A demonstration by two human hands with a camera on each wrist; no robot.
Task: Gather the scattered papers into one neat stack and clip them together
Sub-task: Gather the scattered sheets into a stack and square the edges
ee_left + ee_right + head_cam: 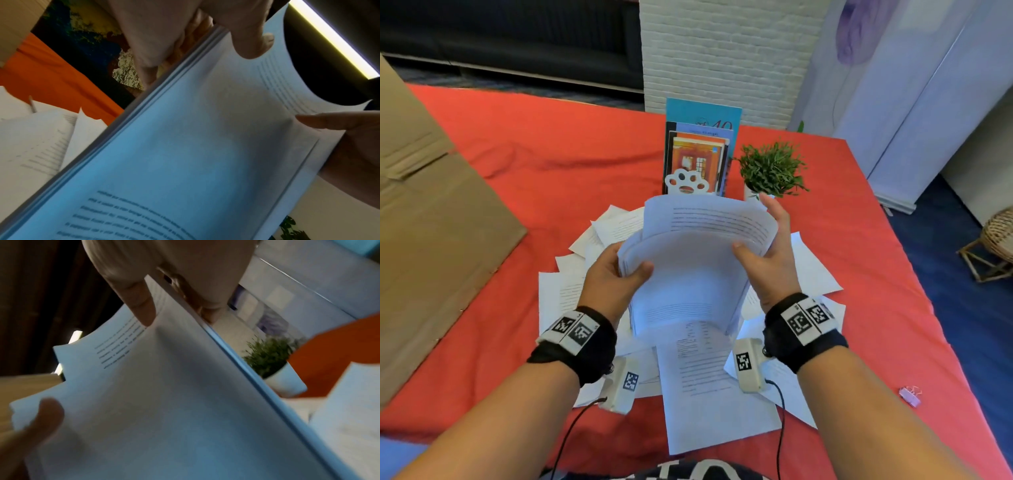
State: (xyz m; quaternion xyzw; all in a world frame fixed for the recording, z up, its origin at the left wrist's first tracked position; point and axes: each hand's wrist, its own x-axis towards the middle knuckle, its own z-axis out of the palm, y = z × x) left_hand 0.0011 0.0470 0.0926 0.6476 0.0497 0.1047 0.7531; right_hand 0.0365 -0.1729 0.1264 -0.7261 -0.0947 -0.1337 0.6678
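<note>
We find the left hand (616, 274) and right hand (767, 253) each gripping a side of the bowed paper stack (695, 260) above the loose sheets (709, 387) (edges uneven), so we judge inner pages may slip out.

A red cloth (876, 260) covers the table, creased toward ten o'clock. At twelve o'clock a white brick pillar (726, 58) rises behind the table's far edge. A dark sofa (510, 37) runs along the back from ten to eleven o'clock. At one to two o'clock pale panels (914, 102) stand angled, one printed with a purple flower. Blue carpet (962, 260) fills the floor at three o'clock, where a wicker stool (996, 240) sits at the frame edge. A brown cardboard sheet (438, 233) leans in at nine o'clock. The left wrist view catches a bright strip light (333, 42) overhead.
</note>
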